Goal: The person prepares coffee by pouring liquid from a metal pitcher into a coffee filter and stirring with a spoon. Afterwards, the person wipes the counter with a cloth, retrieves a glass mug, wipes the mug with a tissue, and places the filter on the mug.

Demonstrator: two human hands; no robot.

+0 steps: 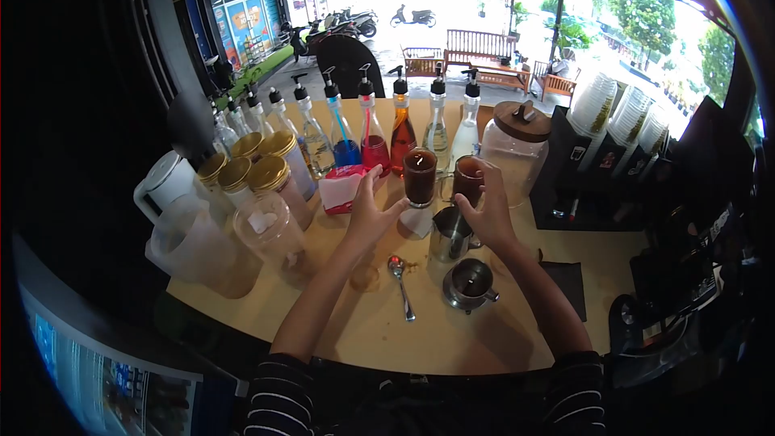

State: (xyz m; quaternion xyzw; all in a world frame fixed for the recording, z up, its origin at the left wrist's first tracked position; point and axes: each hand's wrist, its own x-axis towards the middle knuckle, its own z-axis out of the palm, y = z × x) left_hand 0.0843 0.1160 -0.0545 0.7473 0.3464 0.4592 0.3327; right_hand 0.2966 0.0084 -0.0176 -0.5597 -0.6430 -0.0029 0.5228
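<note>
My left hand [373,214] is open, fingers spread, just left of a glass of dark brown drink [420,179]. Its thumb points toward the lower part of that glass; I cannot tell whether they touch. My right hand [491,211] is open too, its thumb and fingers apart at the right side of a second glass of dark drink [467,179], partly hiding it. Below the glasses stand a steel pitcher [449,236] and a small metal cup with a handle [468,284]. A spoon [401,287] lies on the table between my forearms.
Pump-topped syrup bottles [401,136] line the table's [387,343] back edge. At left are gold-lidded jars [270,173], a clear jar [270,230] and plastic pitchers [194,242]. A red-white packet [339,192], wooden-lidded jar [517,153] and cup rack [601,161] stand farther in.
</note>
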